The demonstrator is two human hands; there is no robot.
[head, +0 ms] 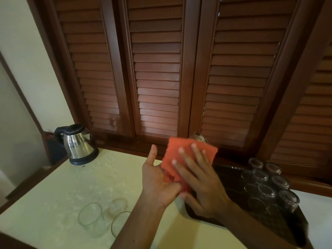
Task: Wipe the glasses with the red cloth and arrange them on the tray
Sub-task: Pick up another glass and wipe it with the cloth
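Both hands hold a clear glass (199, 137) wrapped in the red cloth (181, 157) above the table's middle. Only the glass's end sticks out past the cloth's top edge. My left hand (159, 184) cups the bundle from below, palm up. My right hand (199, 178) lies flat over the cloth with fingers spread. The dark tray (228, 177) sits at the right and carries several upturned glasses (265, 193). Three clear glasses (92, 219) stand on the table at the lower left.
A steel electric kettle (78, 144) with a black handle stands at the table's far left corner. Brown louvred shutters (158, 69) rise behind the cream tabletop (71, 180). The table's left edge drops off beside the wall.
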